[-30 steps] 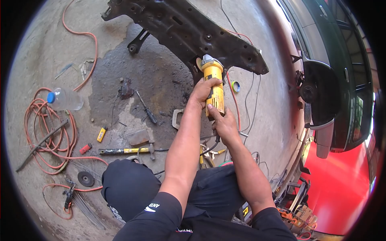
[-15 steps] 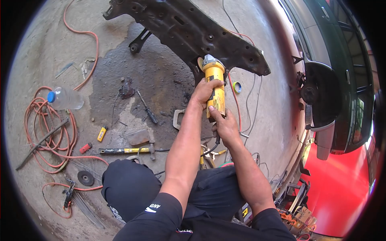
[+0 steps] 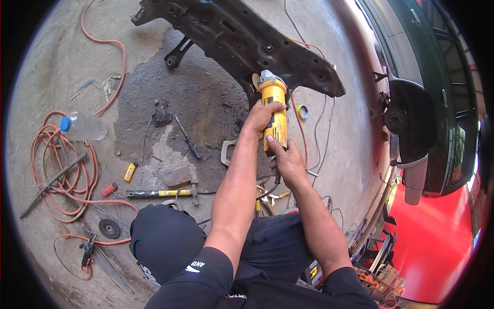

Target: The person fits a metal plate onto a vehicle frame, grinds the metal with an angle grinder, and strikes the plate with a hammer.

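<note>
A yellow angle grinder (image 3: pixel 275 94) with a grey head is held in both my hands. My left hand (image 3: pixel 263 117) wraps round the middle of its body, fingers over the top. Farther back, my right hand (image 3: pixel 289 159) grips the rear end, thumb along the housing, where the black cord (image 3: pixel 278 177) comes out. The grinder's disc (image 3: pixel 256 81) stands on edge at the near arm of a large dark metal car subframe (image 3: pixel 242 44), overlapping it in this view. The subframe lies on the concrete floor, with several holes along it.
A hammer (image 3: pixel 162 193), a screwdriver (image 3: pixel 188 137), a coiled orange hose (image 3: pixel 64 170), a clear bottle (image 3: pixel 85 126) and a loose disc (image 3: pixel 109 228) lie on the left. A tape roll (image 3: pixel 303 112) and cables are to the right, with a dark green vehicle (image 3: pixel 437 92) beyond.
Hardly anything differs; the grinder and both hands stay at nearly the same spot on the subframe, shifted very slightly.
</note>
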`<move>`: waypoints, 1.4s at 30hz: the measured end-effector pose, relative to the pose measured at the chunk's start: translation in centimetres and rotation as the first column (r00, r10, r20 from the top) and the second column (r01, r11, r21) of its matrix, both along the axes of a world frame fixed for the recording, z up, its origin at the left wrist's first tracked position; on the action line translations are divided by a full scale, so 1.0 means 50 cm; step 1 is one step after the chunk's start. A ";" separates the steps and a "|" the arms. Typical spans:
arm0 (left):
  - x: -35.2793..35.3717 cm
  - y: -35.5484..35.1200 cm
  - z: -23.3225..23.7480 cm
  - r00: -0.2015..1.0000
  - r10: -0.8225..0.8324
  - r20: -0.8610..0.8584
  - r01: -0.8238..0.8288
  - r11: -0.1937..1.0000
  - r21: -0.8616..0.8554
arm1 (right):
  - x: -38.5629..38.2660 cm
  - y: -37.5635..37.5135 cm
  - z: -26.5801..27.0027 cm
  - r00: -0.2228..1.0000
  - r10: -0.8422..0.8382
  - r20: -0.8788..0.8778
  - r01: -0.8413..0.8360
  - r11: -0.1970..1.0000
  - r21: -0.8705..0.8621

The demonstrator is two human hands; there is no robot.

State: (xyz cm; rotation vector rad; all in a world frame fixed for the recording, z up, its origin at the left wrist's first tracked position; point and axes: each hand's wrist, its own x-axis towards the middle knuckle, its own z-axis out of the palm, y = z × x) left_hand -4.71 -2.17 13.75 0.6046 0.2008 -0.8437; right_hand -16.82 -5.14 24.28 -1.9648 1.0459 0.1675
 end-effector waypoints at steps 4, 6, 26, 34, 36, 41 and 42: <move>-0.002 0.000 0.000 1.000 -0.020 0.000 0.020 0.999 -0.028 | 0.000 0.003 0.004 1.000 -0.017 -0.013 0.018 1.000 0.022; -0.003 0.000 0.000 1.000 -0.016 0.003 0.016 1.000 -0.017 | -0.003 0.001 0.003 1.000 -0.008 -0.016 0.008 1.000 0.000; 0.002 0.004 0.002 1.000 0.019 -0.006 -0.019 0.999 -0.038 | -0.003 0.000 0.006 0.999 0.025 -0.031 -0.023 0.998 0.054; 0.004 0.009 0.005 0.999 0.035 -0.004 -0.036 0.996 -0.082 | -0.025 -0.033 0.002 0.996 0.005 0.094 -0.036 0.943 0.330; 0.008 0.007 0.000 0.999 0.041 -0.001 -0.041 0.996 -0.083 | -0.023 -0.033 0.004 0.992 -0.019 0.126 -0.031 0.923 0.382; 0.015 0.005 -0.006 0.999 0.048 -0.005 -0.049 0.994 -0.100 | -0.020 -0.031 0.010 0.992 -0.003 0.123 -0.047 0.917 0.397; 0.016 0.005 -0.006 0.999 0.053 -0.001 -0.053 0.994 -0.094 | -0.020 -0.031 0.011 0.992 -0.013 0.127 -0.041 0.911 0.411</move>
